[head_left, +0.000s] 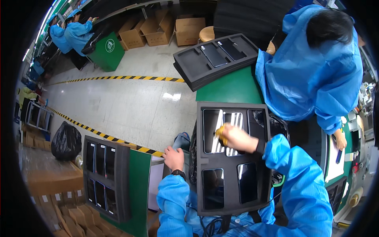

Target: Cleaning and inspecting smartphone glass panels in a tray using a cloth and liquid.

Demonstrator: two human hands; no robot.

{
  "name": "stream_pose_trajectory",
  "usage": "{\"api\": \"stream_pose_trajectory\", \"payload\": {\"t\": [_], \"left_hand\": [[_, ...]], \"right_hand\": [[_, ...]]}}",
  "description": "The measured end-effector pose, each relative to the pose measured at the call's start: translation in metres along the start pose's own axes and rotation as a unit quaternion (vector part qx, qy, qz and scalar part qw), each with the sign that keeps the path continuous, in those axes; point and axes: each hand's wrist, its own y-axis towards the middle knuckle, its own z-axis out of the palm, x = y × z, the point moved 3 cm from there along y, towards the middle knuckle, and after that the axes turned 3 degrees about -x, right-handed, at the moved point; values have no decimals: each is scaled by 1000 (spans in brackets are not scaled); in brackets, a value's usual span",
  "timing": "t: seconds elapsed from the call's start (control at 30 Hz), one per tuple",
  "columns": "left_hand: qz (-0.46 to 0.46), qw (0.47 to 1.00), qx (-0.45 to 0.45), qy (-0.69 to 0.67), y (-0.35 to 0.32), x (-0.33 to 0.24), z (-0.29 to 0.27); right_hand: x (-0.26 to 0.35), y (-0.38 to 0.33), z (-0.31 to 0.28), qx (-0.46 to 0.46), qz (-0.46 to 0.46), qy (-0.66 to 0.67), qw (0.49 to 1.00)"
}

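R hand (233, 138) fingers clenched round a small yellow pad (221, 133), pressed on a glossy dark panel (213, 125) in the far-left slot of the black foam tray (231, 160) just in front; L hand (174, 157) lies open, fingers loose, on the tray's left edge. Left: a second tray (104, 175) w/ six panels on a green board. Far: brown cartons (158, 29), green bin w/ round white sign (106, 51), yellow-black floor tape (118, 78).

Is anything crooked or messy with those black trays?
Nothing looks broken or spilled. The stack of black trays behind sits crooked, jutting past the green table edge. In the front tray, one top pocket looks empty. The right hand holds something yellow there.
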Motion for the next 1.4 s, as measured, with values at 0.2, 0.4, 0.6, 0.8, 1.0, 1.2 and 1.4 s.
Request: {"api": "stream_pose_trajectory", "payload": {"t": [0.2, 0.4, 0.6, 0.8, 1.0, 1.2, 1.4], "left_hand": [[57, 993, 31, -98, -14, 21, 9], [75, 842, 231, -482, -87, 11, -107], [200, 898, 191, -341, -150, -4, -124], [137, 864, 221, -430, -159, -3, -141], [160, 839, 265, -448, -175, 3, -193], [368, 859, 128, -332, -200, -14, -286], [547, 726, 264, -323, -228, -115, -296]], "right_hand": [[72, -87, -7, 2, 62, 147, 987], [63, -230, -61, -250, 351, 290, 854], [51, -275, 7, -330, 322, 615, 640], [69, -261, -8, -287, 336, 428, 789], [124, -290, -12, -348, 320, 427, 771], [225, -340, -52, -419, 338, 420, 730], [291, -424, -70, -556, 439, 349, 613]]}}
